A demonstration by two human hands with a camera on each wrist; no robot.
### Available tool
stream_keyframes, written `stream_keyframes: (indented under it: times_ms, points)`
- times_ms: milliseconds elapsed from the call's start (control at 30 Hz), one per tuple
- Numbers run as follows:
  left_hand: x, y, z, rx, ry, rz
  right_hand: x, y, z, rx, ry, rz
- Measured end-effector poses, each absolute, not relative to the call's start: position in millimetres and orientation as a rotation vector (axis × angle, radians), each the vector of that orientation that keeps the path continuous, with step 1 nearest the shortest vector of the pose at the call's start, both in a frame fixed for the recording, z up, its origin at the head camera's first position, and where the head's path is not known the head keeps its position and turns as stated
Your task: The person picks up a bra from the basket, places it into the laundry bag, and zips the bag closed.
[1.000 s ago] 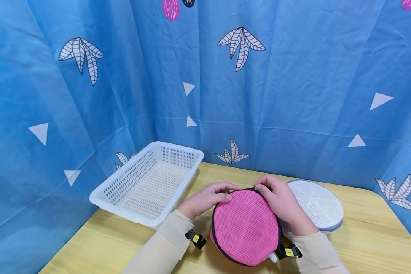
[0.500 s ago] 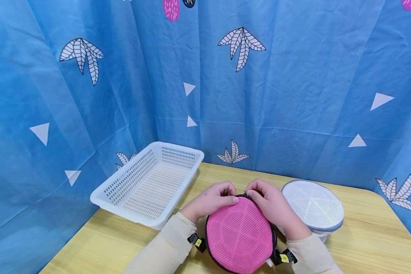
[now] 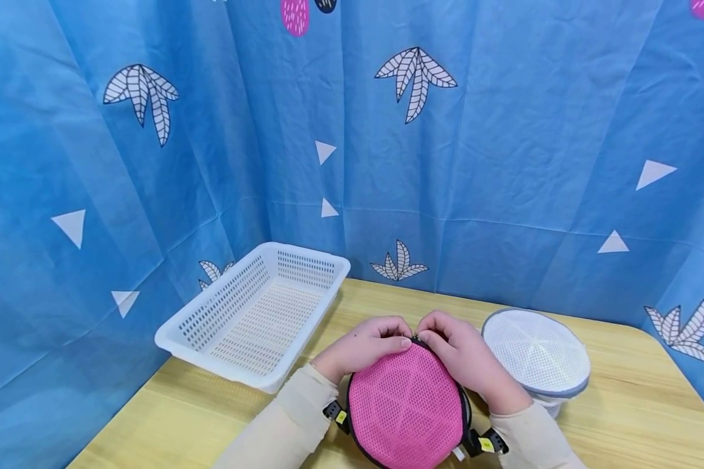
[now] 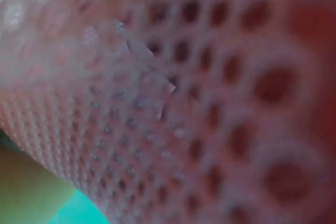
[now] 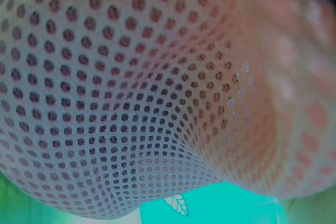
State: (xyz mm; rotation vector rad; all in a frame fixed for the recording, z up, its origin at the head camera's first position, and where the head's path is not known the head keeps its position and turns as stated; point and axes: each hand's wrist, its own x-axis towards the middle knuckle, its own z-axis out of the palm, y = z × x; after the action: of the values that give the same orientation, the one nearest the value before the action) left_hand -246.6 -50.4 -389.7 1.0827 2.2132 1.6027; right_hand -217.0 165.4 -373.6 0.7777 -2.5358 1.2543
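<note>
Both hands meet at the far edge of a round pink mesh laundry bag (image 3: pixel 407 407) with a black zip rim, in the head view. My left hand (image 3: pixel 371 345) pinches the rim there, its thumb lying over the mesh top. Close beside it, my right hand (image 3: pixel 466 352) pinches the same edge at the zip, fingertips almost meeting the left ones. The bag's near side runs out of the bottom of the head view. Mesh fabric (image 4: pixel 131 129) fills the left wrist view very close up. Curved, bulging mesh (image 5: pixel 121 103) fills most of the right wrist view; the fingers are hidden there.
A white perforated plastic basket (image 3: pixel 296 335) stands at the left on the wooden table (image 3: pixel 639 404). Right of the hands sits a white mesh laundry bag (image 3: pixel 536 352) with a grey rim. A blue patterned curtain (image 3: pixel 504 163) hangs behind and at the sides.
The pink bag has shifted left and toward the person. The right hand has moved left along the rim, closer to the left hand, uncovering more of the white bag.
</note>
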Motion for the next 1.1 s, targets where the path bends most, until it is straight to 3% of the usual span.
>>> stream_keyframes:
  times_ms: [467, 867, 1100]
  points:
    - [-253, -54, -392, 1.01, 2.273, 1.641, -220, 169, -376, 0.729, -2.53, 1.212]
    - [-264, -65, -390, 0.675, 2.226, 1.992, -226, 191, -369, 0.569, -2.507, 1.346]
    - [-264, -64, -391, 0.647, 2.147, 2.013, -230, 195, -370, 0.518, -2.488, 1.326]
